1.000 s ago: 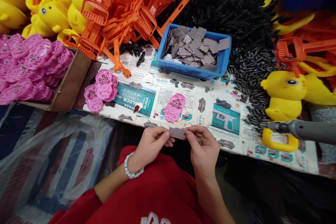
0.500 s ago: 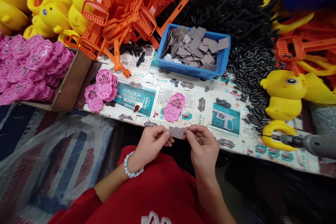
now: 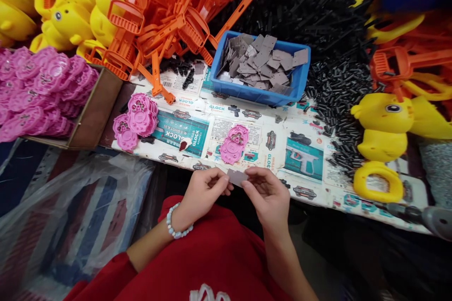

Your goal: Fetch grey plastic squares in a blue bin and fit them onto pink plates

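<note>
A thin grey rectangular plate [image 3: 237, 177] is held between my two hands, just off the table's front edge. My left hand [image 3: 208, 187], with a beaded bracelet at the wrist, pinches its left end between thumb and fingers. At the right end, the thumb and fingers of my right hand [image 3: 269, 194] close on it. Just beyond, a pink plastic gear-edged part [image 3: 234, 144] lies flat on the printed cardboard [image 3: 259, 150]. Farther back, a blue bin [image 3: 259, 96] holds many similar grey plates [image 3: 264, 59].
Stacked pink parts [image 3: 142, 115] lie left of centre, near a box [image 3: 95, 108] heaped with more. Orange frames [image 3: 169, 14] and black pieces [image 3: 300, 14] pile up behind. Yellow duck-shaped shells [image 3: 383, 124] stand at the right, above a power screwdriver [image 3: 434, 221].
My right hand has shifted slightly left along the grey plate, which now tilts a little. At the right, the power screwdriver has moved down and right, away from the yellow ring.
</note>
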Action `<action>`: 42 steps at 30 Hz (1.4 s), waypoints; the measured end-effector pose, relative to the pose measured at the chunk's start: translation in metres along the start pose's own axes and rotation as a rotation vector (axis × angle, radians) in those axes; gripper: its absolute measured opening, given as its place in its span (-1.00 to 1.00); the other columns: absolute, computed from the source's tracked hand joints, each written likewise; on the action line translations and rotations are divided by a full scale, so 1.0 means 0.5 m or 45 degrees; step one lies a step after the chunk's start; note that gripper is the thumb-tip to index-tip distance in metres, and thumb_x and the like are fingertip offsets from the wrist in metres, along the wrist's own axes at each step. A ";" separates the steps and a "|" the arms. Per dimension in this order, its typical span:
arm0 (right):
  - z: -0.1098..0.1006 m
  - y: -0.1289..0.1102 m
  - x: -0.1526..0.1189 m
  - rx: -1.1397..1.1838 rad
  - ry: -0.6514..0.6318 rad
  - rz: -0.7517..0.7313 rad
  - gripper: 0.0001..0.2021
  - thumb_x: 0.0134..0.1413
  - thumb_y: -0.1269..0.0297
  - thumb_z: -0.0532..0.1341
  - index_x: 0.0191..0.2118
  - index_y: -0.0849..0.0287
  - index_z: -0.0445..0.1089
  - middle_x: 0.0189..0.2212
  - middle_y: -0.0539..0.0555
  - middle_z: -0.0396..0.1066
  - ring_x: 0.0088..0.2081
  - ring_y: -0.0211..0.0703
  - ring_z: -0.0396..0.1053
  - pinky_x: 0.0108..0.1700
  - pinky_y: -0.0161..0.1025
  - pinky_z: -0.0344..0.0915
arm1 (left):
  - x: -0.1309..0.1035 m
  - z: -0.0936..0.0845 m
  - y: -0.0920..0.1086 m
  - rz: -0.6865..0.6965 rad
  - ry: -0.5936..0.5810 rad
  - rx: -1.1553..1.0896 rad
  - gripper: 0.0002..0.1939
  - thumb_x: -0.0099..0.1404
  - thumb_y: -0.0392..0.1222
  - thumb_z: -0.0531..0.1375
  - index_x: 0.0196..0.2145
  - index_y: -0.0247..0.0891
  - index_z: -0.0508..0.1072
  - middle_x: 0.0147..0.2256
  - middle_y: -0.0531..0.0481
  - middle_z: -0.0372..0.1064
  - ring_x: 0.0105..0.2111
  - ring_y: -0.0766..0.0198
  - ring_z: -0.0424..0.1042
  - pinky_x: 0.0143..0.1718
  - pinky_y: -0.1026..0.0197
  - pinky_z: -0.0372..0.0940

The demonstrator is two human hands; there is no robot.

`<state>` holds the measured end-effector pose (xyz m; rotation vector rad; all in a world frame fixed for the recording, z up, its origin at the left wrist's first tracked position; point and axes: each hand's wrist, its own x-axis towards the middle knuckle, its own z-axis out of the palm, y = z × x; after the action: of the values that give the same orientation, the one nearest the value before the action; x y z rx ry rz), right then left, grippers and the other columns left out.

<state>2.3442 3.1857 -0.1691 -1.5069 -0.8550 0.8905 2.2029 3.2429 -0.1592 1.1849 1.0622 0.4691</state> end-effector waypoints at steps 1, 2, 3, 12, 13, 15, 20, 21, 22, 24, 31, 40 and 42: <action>-0.001 0.001 0.002 -0.048 -0.025 0.002 -0.90 -0.04 0.34 0.29 -0.32 0.12 0.45 -0.45 0.00 0.46 -0.44 -0.24 0.41 -0.41 -0.34 0.39 | 0.000 -0.002 0.001 0.039 0.014 0.057 -0.75 0.26 -0.14 0.10 -0.48 -0.32 0.43 -0.55 -0.01 0.45 -0.53 0.36 0.44 -0.45 0.33 0.35; -0.001 0.002 0.005 -0.093 -0.037 0.006 -0.91 -0.04 0.33 0.29 -0.33 0.12 0.46 -0.45 0.00 0.47 -0.44 -0.24 0.41 -0.41 -0.33 0.40 | 0.000 -0.004 0.003 0.101 0.049 0.147 -0.76 0.26 -0.15 0.10 -0.48 -0.31 0.43 -0.55 0.00 0.45 -0.53 0.36 0.43 -0.45 0.33 0.34; -0.001 0.003 0.009 -0.133 -0.032 0.013 -0.92 -0.03 0.31 0.29 -0.34 0.12 0.46 -0.44 0.01 0.48 -0.44 -0.23 0.41 -0.40 -0.31 0.40 | 0.001 -0.008 0.004 0.186 0.105 0.263 -0.77 0.26 -0.16 0.11 -0.48 -0.30 0.44 -0.54 0.00 0.45 -0.54 0.36 0.42 -0.45 0.32 0.33; 0.028 0.003 0.073 -0.169 0.061 0.057 -0.89 -0.02 0.24 0.28 -0.34 0.13 0.47 -0.42 0.02 0.50 -0.40 -0.18 0.45 -0.34 -0.26 0.44 | 0.055 -0.041 0.004 0.892 0.394 1.104 -0.69 0.21 -0.11 0.21 -0.11 -0.28 0.40 -0.06 -0.21 0.41 -0.01 0.10 0.36 0.02 0.04 0.25; 0.034 0.002 0.077 -0.181 0.050 0.052 -0.90 -0.02 0.25 0.28 -0.34 0.13 0.47 -0.43 0.01 0.49 -0.41 -0.20 0.44 -0.36 -0.27 0.43 | 0.062 -0.040 0.002 0.892 0.382 1.148 -0.64 0.19 -0.07 0.23 -0.09 -0.29 0.39 -0.02 -0.22 0.38 0.02 0.07 0.33 0.04 0.01 0.22; 0.042 -0.001 0.081 -0.239 0.043 0.033 -0.90 -0.03 0.27 0.27 -0.35 0.14 0.46 -0.45 0.00 0.48 -0.44 -0.22 0.42 -0.40 -0.29 0.40 | 0.073 -0.035 -0.002 0.876 0.373 1.197 -0.60 0.19 -0.02 0.23 -0.08 -0.29 0.38 -0.03 -0.20 0.38 0.01 0.06 0.31 0.03 0.00 0.19; 0.046 -0.002 0.080 -0.385 0.039 -0.029 -0.90 -0.01 0.28 0.24 -0.34 0.16 0.45 -0.45 0.01 0.46 -0.47 -0.24 0.37 -0.43 -0.29 0.36 | 0.078 -0.028 -0.008 0.874 0.390 1.225 -0.67 0.25 -0.03 0.17 -0.11 -0.28 0.39 -0.11 -0.14 0.42 -0.05 0.10 0.33 -0.01 0.04 0.19; 0.045 -0.001 0.080 -0.381 0.032 -0.025 -0.91 -0.01 0.29 0.24 -0.34 0.16 0.45 -0.45 0.00 0.46 -0.47 -0.24 0.37 -0.43 -0.30 0.36 | 0.078 -0.028 -0.009 0.870 0.393 1.225 -0.65 0.25 -0.02 0.17 -0.10 -0.29 0.39 -0.11 -0.15 0.42 -0.05 0.09 0.33 -0.01 0.04 0.18; 0.044 0.001 0.080 -0.365 0.026 -0.017 -0.91 -0.01 0.30 0.24 -0.34 0.15 0.45 -0.44 0.00 0.46 -0.47 -0.25 0.37 -0.43 -0.30 0.36 | 0.078 -0.028 -0.010 0.866 0.396 1.228 -0.62 0.24 0.00 0.18 -0.08 -0.30 0.38 -0.11 -0.17 0.42 -0.05 0.09 0.33 0.00 0.03 0.18; 0.041 0.003 0.080 -0.306 0.018 0.002 -0.92 0.00 0.30 0.25 -0.33 0.14 0.46 -0.42 0.00 0.46 -0.44 -0.24 0.39 -0.41 -0.30 0.36 | 0.077 -0.031 -0.008 0.867 0.392 1.221 -0.55 0.22 0.03 0.19 -0.03 -0.33 0.36 -0.09 -0.20 0.41 -0.03 0.06 0.32 0.01 0.01 0.18; 0.027 -0.019 0.077 -0.244 -0.031 -0.141 -0.87 0.13 0.35 0.17 -0.33 0.09 0.49 -0.36 0.01 0.45 -0.28 -0.20 0.40 -0.25 -0.26 0.37 | 0.066 -0.040 0.013 0.995 0.334 0.868 -0.71 0.24 -0.21 0.20 -0.08 -0.29 0.42 -0.15 -0.14 0.44 -0.10 0.17 0.37 -0.03 0.07 0.28; 0.041 -0.018 0.076 0.253 -0.001 0.037 -0.78 -0.05 0.39 0.31 -0.21 0.07 0.42 -0.37 -0.02 0.47 -0.31 -0.24 0.45 -0.28 -0.33 0.45 | 0.056 -0.019 0.022 0.457 0.447 0.232 -0.94 0.12 -0.26 0.27 -0.41 -0.30 0.53 -0.47 0.02 0.50 -0.52 0.40 0.39 -0.47 0.36 0.30; 0.045 -0.015 0.074 0.240 0.016 0.045 -0.80 -0.07 0.39 0.32 -0.25 0.09 0.42 -0.38 -0.02 0.48 -0.31 -0.24 0.46 -0.27 -0.33 0.45 | 0.054 -0.017 0.024 0.394 0.456 0.161 -0.92 0.11 -0.25 0.27 -0.41 -0.30 0.53 -0.46 0.02 0.51 -0.51 0.39 0.41 -0.45 0.36 0.32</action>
<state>2.3405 3.2294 -0.1664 -1.3655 -0.7165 0.9590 2.2109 3.2723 -0.1597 1.4192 1.2305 0.8912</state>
